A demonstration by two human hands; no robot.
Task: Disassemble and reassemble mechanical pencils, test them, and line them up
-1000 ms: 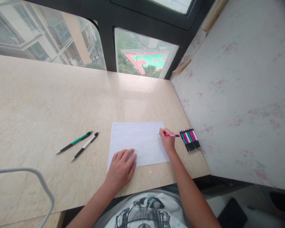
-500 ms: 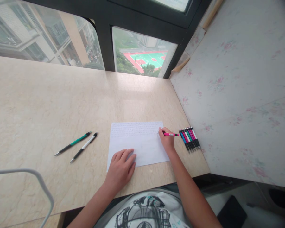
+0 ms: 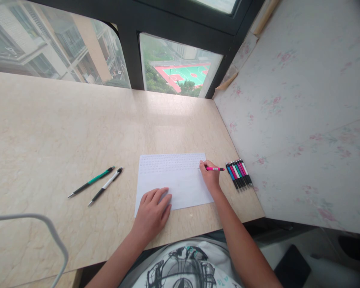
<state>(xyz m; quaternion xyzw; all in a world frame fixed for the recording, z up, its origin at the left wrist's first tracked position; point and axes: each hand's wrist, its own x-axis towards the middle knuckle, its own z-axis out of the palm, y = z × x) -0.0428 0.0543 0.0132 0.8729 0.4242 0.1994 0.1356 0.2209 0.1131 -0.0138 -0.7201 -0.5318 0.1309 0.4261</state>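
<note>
A white sheet of paper (image 3: 174,178) with faint lines of writing along its top lies on the beige marble-look desk (image 3: 63,132). My left hand (image 3: 153,212) rests flat on the sheet's lower left corner, fingers stretched out. My right hand (image 3: 209,176) pinches a pink pen (image 3: 215,169), its tip on the paper's right edge near the written lines.
A row of several pens (image 3: 239,174) lies just right of my right hand, close to the flowered wall (image 3: 303,112). A green pen (image 3: 91,182) and a white pen (image 3: 105,186) lie left of the paper. A grey curved bar (image 3: 48,228) stands at the lower left. Windows run behind the desk.
My right hand with the pink pen has crept slightly leftwards along the paper's upper right. The left hand stays flat in place.
</note>
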